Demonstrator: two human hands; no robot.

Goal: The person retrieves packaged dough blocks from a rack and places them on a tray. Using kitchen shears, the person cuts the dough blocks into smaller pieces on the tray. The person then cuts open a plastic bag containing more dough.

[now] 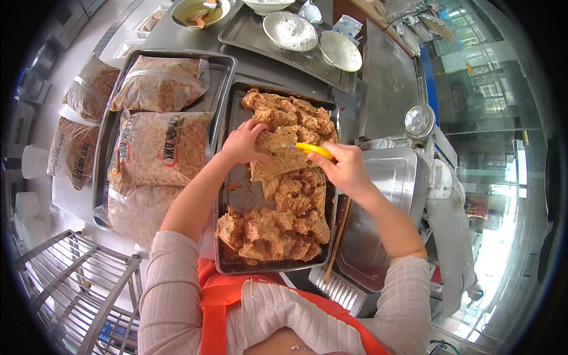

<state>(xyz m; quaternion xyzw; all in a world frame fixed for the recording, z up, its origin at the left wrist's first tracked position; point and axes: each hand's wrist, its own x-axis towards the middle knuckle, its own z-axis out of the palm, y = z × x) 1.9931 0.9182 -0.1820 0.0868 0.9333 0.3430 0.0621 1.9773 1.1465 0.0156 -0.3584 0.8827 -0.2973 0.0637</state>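
In my right hand (344,168) is a yellow-handled pair of scissors (313,149), its short metal tip pointing left over a flat-faced slab of shredded brown filling (279,148). My left hand (245,142) grips the left end of this slab, thumb and fingers apart along its edge. Whether clear film covers the slab, I cannot tell. It rests among loose, torn clumps of the same filling (275,230) in a dark metal baking tray (239,195). Small green flecks show in the filling.
Left, another tray (217,95) carries several printed plastic bags of filling (159,146); more bags (73,151) lie beyond. Bowls of white powder (290,31) stand on a far tray (248,37). A scale (419,122), steel lid (377,213) and wooden stick (337,242) are at right; a metal rack (84,284) is lower left.
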